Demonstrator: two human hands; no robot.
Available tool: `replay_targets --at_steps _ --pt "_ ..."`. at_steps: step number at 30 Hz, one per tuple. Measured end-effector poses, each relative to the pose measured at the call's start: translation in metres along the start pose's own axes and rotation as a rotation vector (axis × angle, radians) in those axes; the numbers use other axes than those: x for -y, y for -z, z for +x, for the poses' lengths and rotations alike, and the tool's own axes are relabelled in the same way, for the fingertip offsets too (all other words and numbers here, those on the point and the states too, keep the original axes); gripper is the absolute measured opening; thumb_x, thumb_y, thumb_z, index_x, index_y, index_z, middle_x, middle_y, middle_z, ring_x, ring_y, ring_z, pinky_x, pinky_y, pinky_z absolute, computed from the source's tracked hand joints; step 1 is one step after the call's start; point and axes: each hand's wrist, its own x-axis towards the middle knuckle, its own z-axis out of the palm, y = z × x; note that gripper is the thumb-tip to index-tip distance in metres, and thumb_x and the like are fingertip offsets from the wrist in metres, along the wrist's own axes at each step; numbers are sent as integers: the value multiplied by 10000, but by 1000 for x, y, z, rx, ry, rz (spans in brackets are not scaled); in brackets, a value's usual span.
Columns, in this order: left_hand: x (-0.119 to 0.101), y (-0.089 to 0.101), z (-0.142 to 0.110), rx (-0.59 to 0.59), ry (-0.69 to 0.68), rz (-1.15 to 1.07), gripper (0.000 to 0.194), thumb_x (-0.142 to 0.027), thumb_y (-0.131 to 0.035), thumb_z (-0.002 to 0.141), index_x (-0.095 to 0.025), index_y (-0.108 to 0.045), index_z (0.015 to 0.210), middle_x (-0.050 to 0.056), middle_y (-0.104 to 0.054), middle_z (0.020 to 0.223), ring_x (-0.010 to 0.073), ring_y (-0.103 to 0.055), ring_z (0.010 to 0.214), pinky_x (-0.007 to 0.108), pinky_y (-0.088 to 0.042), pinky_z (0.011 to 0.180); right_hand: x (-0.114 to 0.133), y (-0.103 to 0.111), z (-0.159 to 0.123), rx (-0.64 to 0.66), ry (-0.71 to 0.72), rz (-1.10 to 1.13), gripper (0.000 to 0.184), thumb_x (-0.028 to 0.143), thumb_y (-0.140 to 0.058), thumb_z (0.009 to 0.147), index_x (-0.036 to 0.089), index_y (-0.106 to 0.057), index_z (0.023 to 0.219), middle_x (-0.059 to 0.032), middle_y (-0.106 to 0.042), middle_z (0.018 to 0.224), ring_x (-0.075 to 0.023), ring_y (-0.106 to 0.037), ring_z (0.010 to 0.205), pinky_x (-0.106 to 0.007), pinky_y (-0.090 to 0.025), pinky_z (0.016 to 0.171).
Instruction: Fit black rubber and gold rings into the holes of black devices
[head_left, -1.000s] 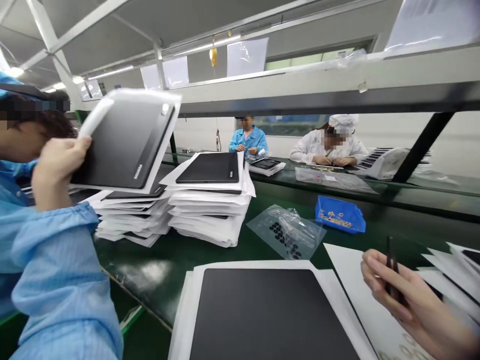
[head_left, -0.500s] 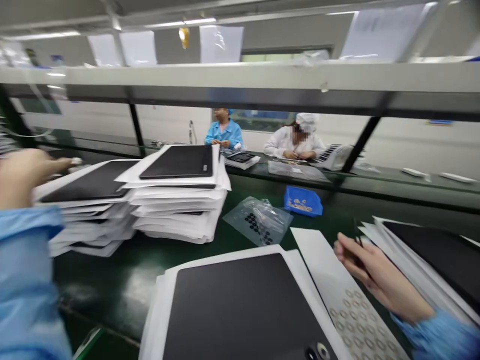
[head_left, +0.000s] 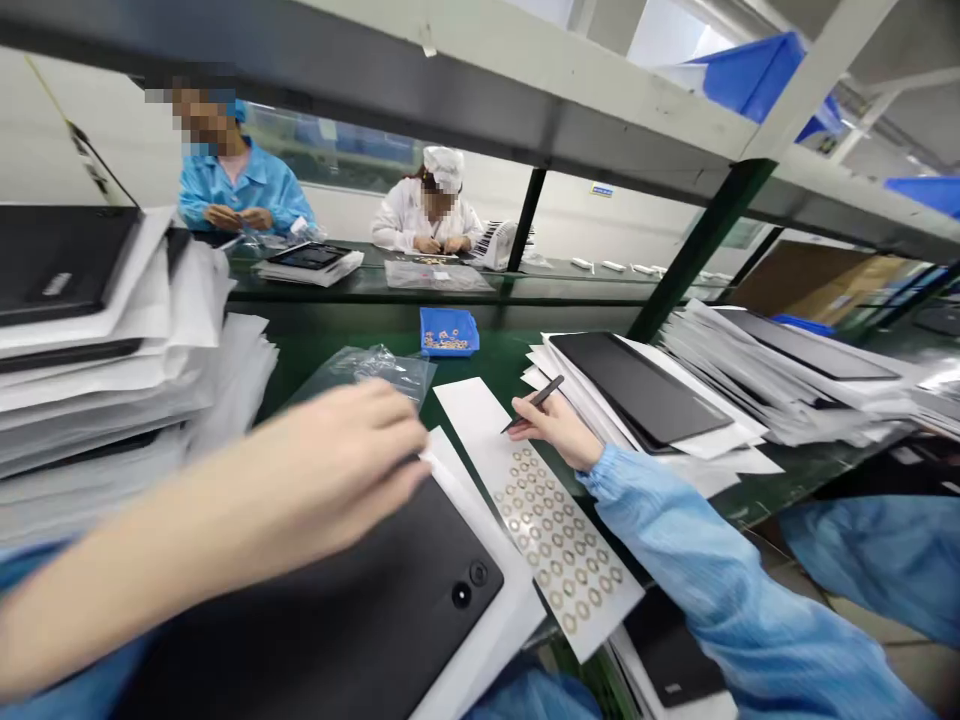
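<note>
Left hand [head_left: 337, 455] above black panel's [head_left: 322, 610] edge

Two hands — left hand [head_left: 337, 450], right hand [head_left: 555, 428]; one tweezers [head_left: 536, 403]; one ring-sticker sheet [head_left: 559, 535]; one blue bin [head_left: 448, 331]; two co-workers [head_left: 232, 185].

Whoever's wearing the cam has on a light blue, slightly shiny smock. The baggy, wrinkled right sleeve [head_left: 720, 570] ends in a gathered elastic cuff [head_left: 604, 475] at lower right, the left sleeve [head_left: 67, 690] shows at bottom left, and there's a bare left hand [head_left: 352, 450] and bare right hand [head_left: 555, 430].
</note>
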Motion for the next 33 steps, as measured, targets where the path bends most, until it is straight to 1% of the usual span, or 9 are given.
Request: replay_targets --at_steps 2,4,7,9,11,15,23,28,33 --pt "-1 -32 28 155 -113 -40 227 -222 -408 931 -165 -617 862 60 -623 891 200 -573 871 312 -446 794 -11 7 -7 -30 19 -24 313 347 -754 728 163 -505 679 4 -629 523 -153 -666 498 -221 -582 483" --pt "3 -70 54 287 -150 -64 179 -218 -469 917 -136 -619 970 91 -635 985 229 -556 980 338 -432 871 -23 14 -12 -79 45 -50 357 424 -738 721 175 -484 689 2 -632 511 -175 -671 493 -240 -579 461" --pt "10 -115 81 372 -182 -79 242 -248 -542 888 -151 -605 1100 106 -612 1142 254 -550 1032 358 -428 892 -40 20 -15 -169 89 -98 399 516 -690 728 182 -476 683 -14 -641 501 -182 -665 464 -240 -562 440" --pt "13 -132 87 417 -184 -81 288 -282 -548 889 -186 -590 1158 98 -584 1210 271 -543 1055 378 -427 890 -47 20 -15 -216 116 -131 411 547 -675 725 183 -486 689 -28 -652 507 -188 -666 462 -243 -558 447" --pt "14 -137 88 450 -169 -75 317 -302 -537 895 -217 -576 1198 98 -556 1251 296 -526 1082 408 -426 882 -50 20 -15 -243 138 -153 419 567 -675 713 189 -493 705 -31 -660 512 -200 -672 472 -256 -559 461" --pt "11 -133 83 491 -145 -60 350 -275 -516 900 -224 -551 1244 119 -504 1308 333 -480 1136 467 -396 910 -49 19 -17 -256 162 -166 443 603 -677 684 197 -500 704 -35 -663 509 -217 -672 472 -282 -556 474" --pt "10 -132 84 504 -145 -50 338 -273 -506 906 -244 -561 1238 117 -500 1292 340 -478 1129 485 -381 918 -51 18 -15 -223 178 -95 549 697 -680 585 182 -520 688 -38 -658 511 -206 -654 452 -290 -548 463" --pt "10 -133 82 484 -155 -37 343 -303 -495 914 -247 -552 1248 116 -530 1242 327 -505 1074 478 -393 889 -28 18 -29 -151 213 19 539 673 -700 595 173 -519 687 -18 -642 539 -183 -656 499 -270 -557 472" --pt "12 -135 88 486 -149 -47 303 -295 -491 921 -259 -570 1212 92 -534 1264 292 -508 1098 445 -393 921 3 13 -67 8 177 63 443 553 -742 657 157 -546 688 -4 -627 551 -136 -621 461 -237 -549 470"
